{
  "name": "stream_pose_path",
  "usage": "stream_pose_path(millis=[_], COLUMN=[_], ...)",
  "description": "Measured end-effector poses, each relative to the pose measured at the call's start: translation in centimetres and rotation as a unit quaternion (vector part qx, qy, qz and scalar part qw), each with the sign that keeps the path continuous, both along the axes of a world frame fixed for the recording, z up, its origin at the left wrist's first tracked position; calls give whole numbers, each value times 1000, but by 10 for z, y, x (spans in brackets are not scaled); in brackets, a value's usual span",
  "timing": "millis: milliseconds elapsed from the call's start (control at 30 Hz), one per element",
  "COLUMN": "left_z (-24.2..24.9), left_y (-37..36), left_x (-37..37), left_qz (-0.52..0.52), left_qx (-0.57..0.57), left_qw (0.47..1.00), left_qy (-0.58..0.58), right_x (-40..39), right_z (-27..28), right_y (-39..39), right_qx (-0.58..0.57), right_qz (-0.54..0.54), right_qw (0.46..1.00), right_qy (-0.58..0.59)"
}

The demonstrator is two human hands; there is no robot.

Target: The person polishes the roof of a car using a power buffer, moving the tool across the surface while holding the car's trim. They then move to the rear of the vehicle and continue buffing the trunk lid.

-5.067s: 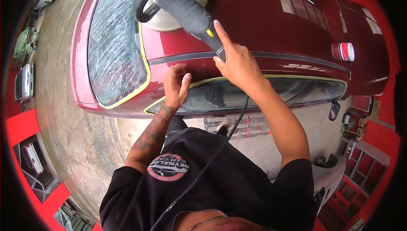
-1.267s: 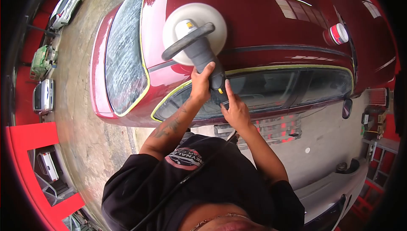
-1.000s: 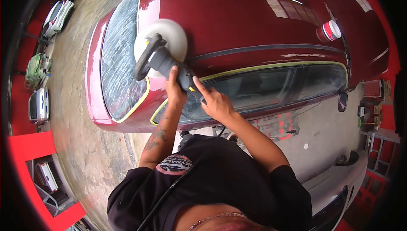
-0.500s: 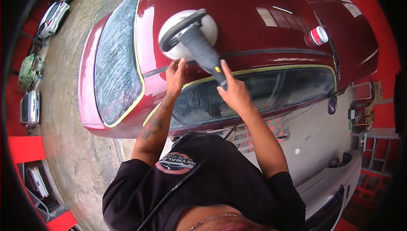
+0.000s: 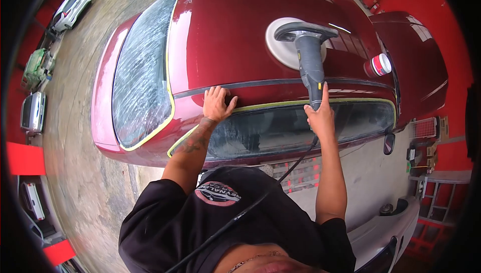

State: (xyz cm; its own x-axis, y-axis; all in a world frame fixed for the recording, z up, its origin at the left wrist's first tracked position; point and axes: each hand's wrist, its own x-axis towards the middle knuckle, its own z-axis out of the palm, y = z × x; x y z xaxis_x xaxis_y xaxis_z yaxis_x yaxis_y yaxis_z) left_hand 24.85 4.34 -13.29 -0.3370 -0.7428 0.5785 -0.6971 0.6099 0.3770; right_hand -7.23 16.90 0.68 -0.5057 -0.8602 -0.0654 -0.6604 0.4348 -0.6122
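My right hand (image 5: 320,116) is wrapped round the rear of a grey polisher (image 5: 310,58), index finger stretched along its body. The polisher's round white pad (image 5: 278,47) lies on the dark red car roof (image 5: 225,32). My left hand (image 5: 217,104) rests on the roof's side edge with its fingers apart, holding nothing. Black trim and yellow-green masking tape (image 5: 278,104) run along the side window below. From the polisher a black cord (image 5: 295,165) passes across my shirt.
A red and white tub (image 5: 378,65) stands on the roof near the windshield. The rear window (image 5: 143,72) is smeared white. Behind me at right sits a silver bumper (image 5: 386,228). Wire racks and boxes (image 5: 431,155) line the right side; other cars stand at left.
The polisher has moved right across the roof in my right hand, toward the tub. My left hand has come away from near the pad and settled on the roof edge.
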Motion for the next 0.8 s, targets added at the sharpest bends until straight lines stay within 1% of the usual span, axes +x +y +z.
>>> stream_pose_path(millis=[67,100,133,200,267,333,500,600,733,800], left_z=[2,1,2,4,3,5,6,8,-1,-1], left_y=[1,1,2,3,3,3,4,4,1,2], left_x=[-1,-1,-2,-3,-3,-3,-3,-4,-3,-4], left_qz=[7,11,15,20,27,33,34,30,33,35], left_qx=[3,2,6,13,31,38,31,29,16,3], left_qw=[1000,1000,1000,1000,999,998,998,998,998,998], left_qy=[-4,-8,-12,-20,-37,-49,-52,-44,-53,-57], right_x=[17,33,44,61,74,88,112,126,145,151], right_z=[-1,12,22,17,-1,2,13,17,9,11], right_y=[-8,-11,-16,-24,-32,-41,-63,-77,-107,-123], right_qx=[-1,-2,28,27,-37,-33,19,39,-5,4], right_qz=[37,54,66,106,166,208,280,310,334,336], right_qw=[999,998,997,994,985,977,959,950,942,942], right_qy=[0,7,-36,-25,-7,-15,-21,-6,-16,-19])
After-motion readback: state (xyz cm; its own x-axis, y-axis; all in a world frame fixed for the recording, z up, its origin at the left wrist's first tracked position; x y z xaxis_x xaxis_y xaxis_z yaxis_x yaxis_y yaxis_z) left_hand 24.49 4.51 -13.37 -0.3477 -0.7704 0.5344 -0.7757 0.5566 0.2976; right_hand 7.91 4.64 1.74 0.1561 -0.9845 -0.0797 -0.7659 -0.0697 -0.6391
